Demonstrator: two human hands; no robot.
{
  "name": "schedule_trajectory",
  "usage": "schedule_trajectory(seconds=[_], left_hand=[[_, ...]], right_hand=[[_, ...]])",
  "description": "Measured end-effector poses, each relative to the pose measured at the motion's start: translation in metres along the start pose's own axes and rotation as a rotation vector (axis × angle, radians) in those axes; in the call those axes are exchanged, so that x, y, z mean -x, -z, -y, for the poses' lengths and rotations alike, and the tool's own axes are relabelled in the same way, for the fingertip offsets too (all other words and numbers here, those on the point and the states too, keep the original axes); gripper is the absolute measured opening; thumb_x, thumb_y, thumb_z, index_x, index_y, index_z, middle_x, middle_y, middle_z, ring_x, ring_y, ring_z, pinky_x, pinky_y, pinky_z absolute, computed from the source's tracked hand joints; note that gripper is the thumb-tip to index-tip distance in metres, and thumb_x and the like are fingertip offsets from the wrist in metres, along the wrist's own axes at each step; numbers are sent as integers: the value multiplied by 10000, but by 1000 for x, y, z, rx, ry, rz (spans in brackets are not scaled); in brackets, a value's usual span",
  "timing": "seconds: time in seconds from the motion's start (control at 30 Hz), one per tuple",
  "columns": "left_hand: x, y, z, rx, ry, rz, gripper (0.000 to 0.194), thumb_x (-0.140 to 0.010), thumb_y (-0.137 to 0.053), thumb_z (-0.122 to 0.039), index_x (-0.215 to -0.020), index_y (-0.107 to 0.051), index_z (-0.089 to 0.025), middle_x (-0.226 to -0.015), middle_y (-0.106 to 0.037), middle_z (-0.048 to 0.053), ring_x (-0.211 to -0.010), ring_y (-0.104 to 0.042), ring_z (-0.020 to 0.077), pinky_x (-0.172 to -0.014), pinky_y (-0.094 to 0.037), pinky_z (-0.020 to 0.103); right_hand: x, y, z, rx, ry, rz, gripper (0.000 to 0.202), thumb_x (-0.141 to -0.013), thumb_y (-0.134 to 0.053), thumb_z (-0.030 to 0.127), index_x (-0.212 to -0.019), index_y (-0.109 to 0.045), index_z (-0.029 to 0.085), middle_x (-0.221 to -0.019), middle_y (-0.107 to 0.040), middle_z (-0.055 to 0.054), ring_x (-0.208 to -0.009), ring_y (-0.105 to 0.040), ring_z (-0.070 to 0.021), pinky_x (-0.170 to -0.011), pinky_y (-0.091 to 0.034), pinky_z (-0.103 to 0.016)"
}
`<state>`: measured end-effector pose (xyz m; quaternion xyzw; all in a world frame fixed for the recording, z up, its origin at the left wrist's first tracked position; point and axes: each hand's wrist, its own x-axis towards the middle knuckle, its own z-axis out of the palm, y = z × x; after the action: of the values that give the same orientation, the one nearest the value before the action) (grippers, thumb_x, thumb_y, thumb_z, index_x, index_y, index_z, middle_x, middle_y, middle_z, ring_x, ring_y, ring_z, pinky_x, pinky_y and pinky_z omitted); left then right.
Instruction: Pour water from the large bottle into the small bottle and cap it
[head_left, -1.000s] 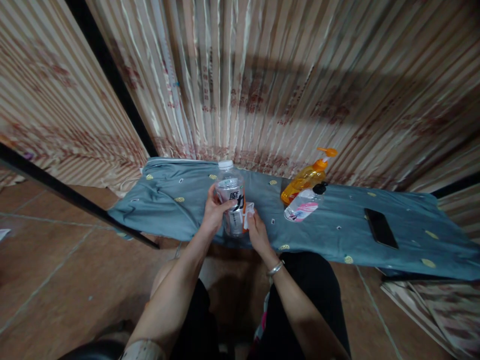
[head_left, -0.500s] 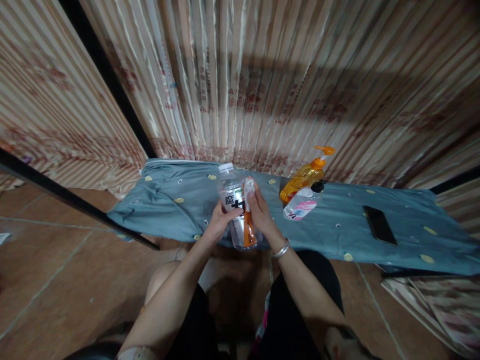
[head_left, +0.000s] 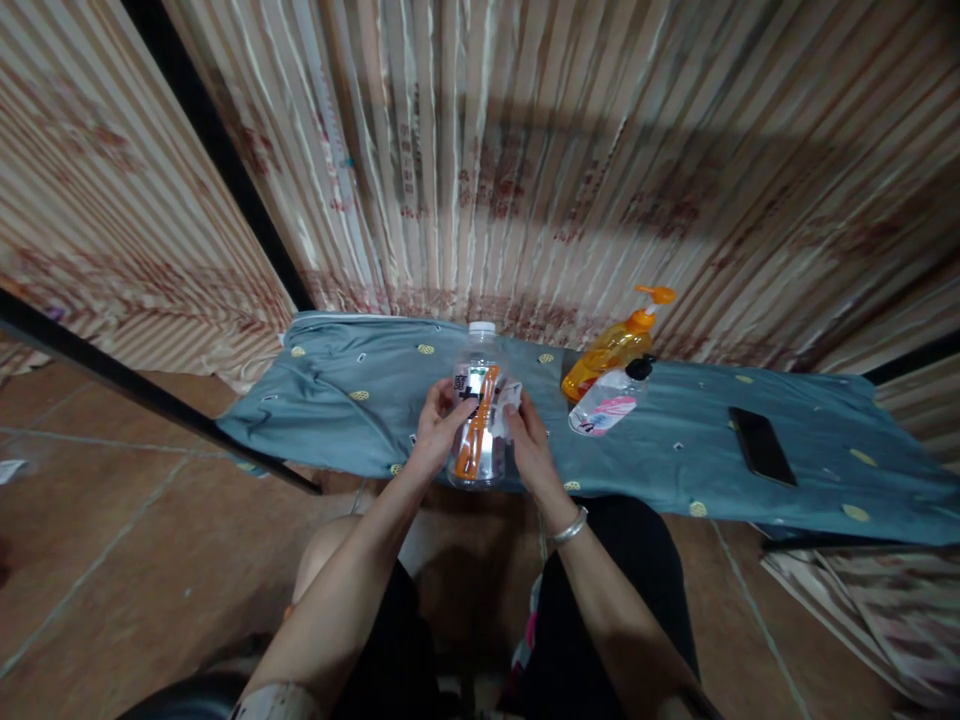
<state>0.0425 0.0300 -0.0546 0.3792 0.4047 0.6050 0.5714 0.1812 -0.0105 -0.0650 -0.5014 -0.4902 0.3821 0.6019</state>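
Observation:
A clear plastic bottle [head_left: 480,455] with a white cap and an orange, white and black label stands roughly upright between my hands. My left hand [head_left: 437,425] is wrapped around its left side, thumb across the label. On the other side, my right hand [head_left: 531,440] pinches a crumpled white tissue [head_left: 510,400] against the bottle's right side. To the right, a pump bottle [head_left: 607,355] of amber liquid with an orange pump leans beside a clear bottle [head_left: 607,405] with a black top and pink label.
A black phone [head_left: 761,445] lies on the blue-green cloth [head_left: 360,430] covering the narrow surface in front of me. Black metal poles [head_left: 225,160] run along the left. A striped curtain [head_left: 525,150] hangs right behind the cloth.
The held bottle has turned, so its orange label strip now faces me more, and it is more upright. My right hand with the tissue has moved slightly right and down.

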Motion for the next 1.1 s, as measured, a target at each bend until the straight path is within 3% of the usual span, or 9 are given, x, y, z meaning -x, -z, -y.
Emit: schedule_trajectory(seconds=[0.17,0.33,0.43,0.57,0.67,0.77,0.93,1.03,1.1], left_hand=[[5,-2,0,17,25,64,686,-536,-941,-382,-1108,-594,-227,-926,-701,0,-894,-664,213,-889,-499,351],[11,-5,-7,44,55,116,712,-516,-964,-374,-1095,-579,-222,-948,-724,2,-859,-690,207,-834,-531,333],[15,-8,-11,61,96,162,684,-539,-961,-387,-1087,-586,-224,-873,-723,-12,-768,-691,195,-771,-541,329],[18,-9,-13,84,120,182,623,-537,-960,-412,-1030,-630,-221,-886,-733,1,-762,-689,193,-771,-543,334],[14,-8,-12,84,101,160,584,-544,-956,-402,-1023,-682,-211,-970,-741,21,-877,-687,207,-865,-529,343],[7,-4,-7,62,76,124,584,-531,-962,-372,-1030,-712,-198,-1005,-737,29,-963,-674,225,-951,-499,357],[-1,-1,3,13,12,43,693,-599,-935,-381,-1210,-646,-230,-953,-719,15,-985,-685,244,-995,-487,402],[2,-3,5,-42,-54,80,639,-661,-903,-394,-1219,-635,-237,-1126,-723,52,-1128,-662,265,-1048,-464,393],[4,-7,3,-53,-67,123,645,-638,-916,-395,-1193,-634,-226,-1158,-715,53,-1120,-655,263,-1039,-470,382]], right_hand=[[18,-8,10,204,138,25,718,-1002,-471,600,-1588,-398,191,-1680,-388,-138,-1572,-334,-282,-1308,-250,-507],[5,-8,21,214,210,71,721,-1005,-448,646,-1591,-400,229,-1708,-341,-109,-1594,-284,-275,-1317,-212,-519],[-21,-4,27,129,173,60,754,-973,-446,723,-1553,-460,241,-1669,-420,-87,-1561,-359,-266,-1310,-241,-504],[-53,-1,26,-58,-20,111,793,-928,-352,836,-1401,-620,259,-1469,-651,-64,-1405,-569,-287,-1215,-425,-503],[-59,-2,18,-165,-202,201,830,-905,-300,873,-1246,-712,239,-1239,-776,-91,-1251,-684,-313,-1124,-523,-491],[-51,-4,7,-240,-270,224,779,-897,-344,857,-1204,-713,243,-1125,-805,-91,-1186,-717,-316,-1077,-558,-491],[-33,-3,-1,-205,-146,50,630,-930,-456,742,-1246,-674,243,-1259,-760,-92,-1215,-698,-297,-1103,-531,-495],[-22,-3,9,-33,3,1,623,-955,-488,690,-1357,-625,235,-1435,-665,-104,-1351,-608,-291,-1196,-435,-498],[-15,-3,19,76,88,24,669,-965,-493,686,-1443,-570,225,-1537,-581,-114,-1453,-511,-290,-1249,-362,-488]])
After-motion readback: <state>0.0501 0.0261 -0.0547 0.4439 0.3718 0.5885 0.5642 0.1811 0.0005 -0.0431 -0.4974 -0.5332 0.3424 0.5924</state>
